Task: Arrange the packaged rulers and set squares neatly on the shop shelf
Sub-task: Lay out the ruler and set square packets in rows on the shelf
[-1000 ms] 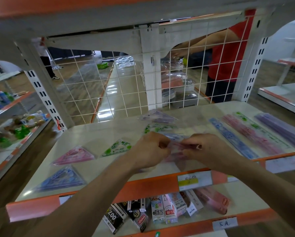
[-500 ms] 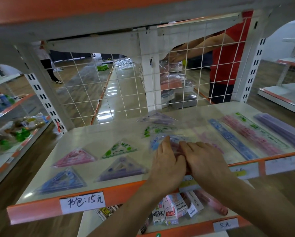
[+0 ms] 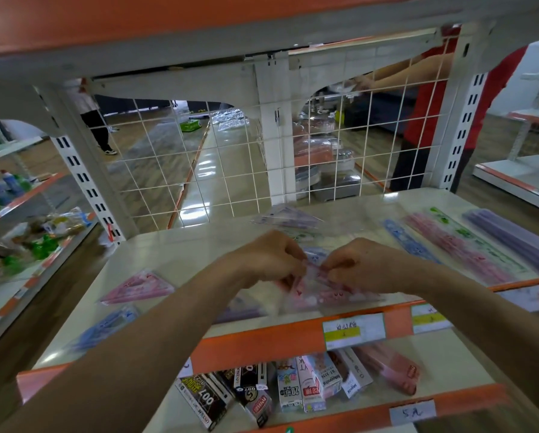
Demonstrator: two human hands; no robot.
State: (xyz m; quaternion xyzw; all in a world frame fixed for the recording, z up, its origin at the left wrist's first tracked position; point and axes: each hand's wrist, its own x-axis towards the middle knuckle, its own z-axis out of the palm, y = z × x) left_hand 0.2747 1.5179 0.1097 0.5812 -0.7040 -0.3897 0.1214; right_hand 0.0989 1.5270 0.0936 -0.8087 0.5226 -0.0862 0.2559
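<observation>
Hands have come up off the shelf: half a second ago both lay flat, pressing packets down near the front edge, and now the left hand and right hand are curled toward each other, each pinching the top of one pink set square packet between thumb and fingertips. The packet hangs just under the knuckles, its lower edge touching or nearly touching the shelf; which, I cannot tell.

So one piece is lifted out of the loose cluster and is probably about to get its own spot. To the left of the left hand, another pink set square and a blue set square lie in a spaced row. Beyond the fingers, a purple set square sits apart near the wire grid. Off to the right of the right hand, the rulers lie side by side, already orderly. The set squares are the part not yet finished.
</observation>
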